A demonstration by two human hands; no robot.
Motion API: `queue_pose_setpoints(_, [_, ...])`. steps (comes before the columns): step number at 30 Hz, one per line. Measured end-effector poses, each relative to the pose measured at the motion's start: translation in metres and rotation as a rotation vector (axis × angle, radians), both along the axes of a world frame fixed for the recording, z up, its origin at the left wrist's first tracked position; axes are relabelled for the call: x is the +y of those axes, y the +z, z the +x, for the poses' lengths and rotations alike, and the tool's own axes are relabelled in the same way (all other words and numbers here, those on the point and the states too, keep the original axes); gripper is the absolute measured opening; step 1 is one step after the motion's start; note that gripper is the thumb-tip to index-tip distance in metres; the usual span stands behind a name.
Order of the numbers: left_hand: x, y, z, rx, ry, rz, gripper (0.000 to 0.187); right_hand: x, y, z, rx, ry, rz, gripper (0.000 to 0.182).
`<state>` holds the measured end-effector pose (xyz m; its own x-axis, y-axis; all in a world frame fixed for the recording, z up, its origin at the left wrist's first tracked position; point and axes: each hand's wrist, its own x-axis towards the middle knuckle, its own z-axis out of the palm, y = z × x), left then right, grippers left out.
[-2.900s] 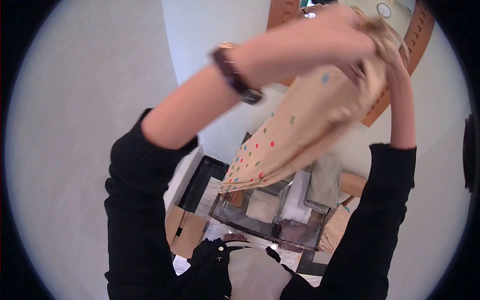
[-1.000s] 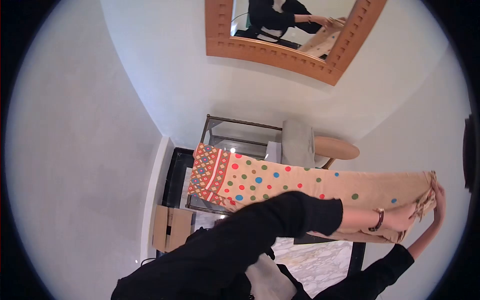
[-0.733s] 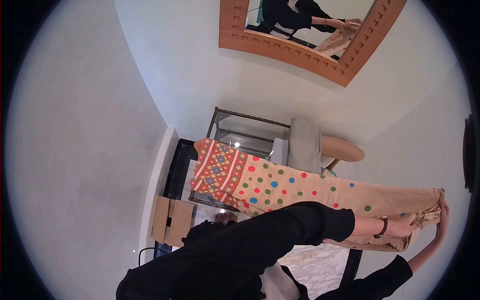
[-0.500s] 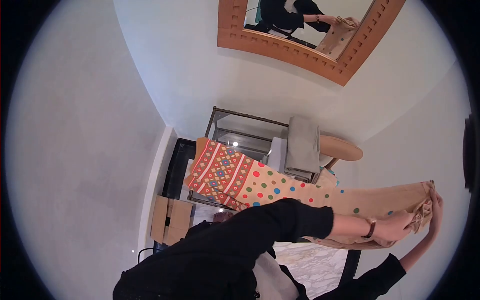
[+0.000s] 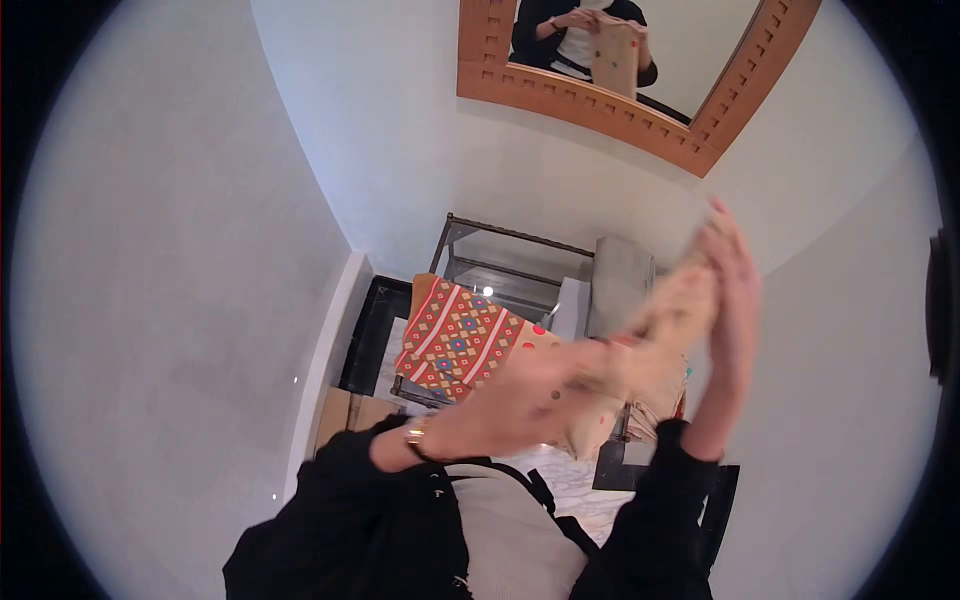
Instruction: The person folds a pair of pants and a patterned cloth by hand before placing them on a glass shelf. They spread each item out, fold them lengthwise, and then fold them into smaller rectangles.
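A long tan cloth (image 5: 465, 340) with coloured dots and a red patterned border stretches from a glass-topped table up to my hands. Its border end lies over the table, while the raised end is folded between my two hands and blurred. My left hand (image 5: 520, 405), with a watch (image 5: 417, 437) on its wrist, is closed on the near part of the cloth. Higher and to the right, my right hand (image 5: 735, 290) grips the far edge, fingers pointing up. Motion smears the exact finger contact of both hands.
The table's dark metal frame (image 5: 520, 237) stands against the wall. A folded grey cloth (image 5: 618, 285) lies on its right part. Above hangs a wood-framed mirror (image 5: 585, 112) reflecting a person holding the cloth. A cardboard box (image 5: 335, 415) sits at the lower left.
Both hands have come in from the far right, my left hand now nearer my body. The cloth's plain end has been lifted and folded back, shortening its stretched length.
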<state>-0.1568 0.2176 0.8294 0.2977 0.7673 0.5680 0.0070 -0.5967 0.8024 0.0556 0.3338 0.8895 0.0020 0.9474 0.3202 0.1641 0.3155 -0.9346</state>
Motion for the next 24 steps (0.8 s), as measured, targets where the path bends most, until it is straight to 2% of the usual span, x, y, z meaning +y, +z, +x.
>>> queue_pose_setpoints(2, [-0.003,-0.028,-0.047,0.11,0.247,0.08,0.039,0.011,-0.015,-0.062,0.116,0.16,-0.047,0.047])
queue_pose_setpoints(3, [-0.009,-0.045,-0.07,0.075,0.362,0.013,0.037,0.023,-0.029,-0.087,0.045,0.225,-0.026,0.051])
queue_pose_setpoints(5, [-0.016,-0.077,-0.098,-0.257,0.584,-0.309,0.036,0.044,-0.064,-0.148,0.04,0.329,-0.056,0.057])
queue_pose_setpoints(7, [-0.011,-0.129,-0.133,-0.414,0.668,-0.421,0.039,0.065,-0.119,-0.203,0.037,0.44,-0.166,0.055])
queue_pose_setpoints(11, [0.003,-0.245,-0.178,-0.279,0.751,-0.492,0.041,0.106,-0.281,-0.278,-0.263,0.432,-0.273,0.063])
queue_pose_setpoints(12, [0.006,-0.271,-0.185,-0.237,0.766,-0.496,0.041,0.109,-0.31,-0.286,-0.32,0.445,-0.287,0.065])
queue_pose_setpoints(14, [0.011,-0.331,-0.201,-0.111,0.829,-0.416,0.042,0.102,-0.327,-0.291,-0.443,0.324,-0.278,0.059])
queue_pose_setpoints(15, [0.01,-0.33,-0.204,-0.205,0.814,-0.479,0.042,0.1,-0.334,-0.295,-0.503,0.26,-0.277,0.057])
queue_pose_setpoints(18, [0.009,-0.299,-0.196,-0.565,0.78,-0.734,0.04,0.104,-0.353,-0.307,-0.315,0.307,0.077,0.06])
queue_pose_setpoints(19, [0.011,-0.303,-0.2,-0.707,0.775,-0.766,0.04,0.099,-0.344,-0.305,-0.194,0.486,-0.082,0.061])
queue_pose_setpoints(20, [0.016,-0.319,-0.21,-0.849,0.765,-0.795,0.041,0.094,-0.331,-0.3,-0.069,0.658,-0.24,0.062])
queue_pose_setpoints(21, [0.021,-0.335,-0.219,-0.992,0.753,-0.823,0.041,0.09,-0.326,-0.294,-0.029,0.747,-0.292,0.062])
queue_pose_setpoints(22, [0.027,-0.381,-0.238,-1.131,0.669,-0.858,0.04,0.087,-0.325,-0.289,0.009,0.833,-0.349,0.063])
queue_pose_setpoints(24, [0.024,-0.439,-0.252,-1.285,0.64,-1.082,0.038,0.077,-0.359,-0.27,-0.092,0.844,-0.242,0.061])
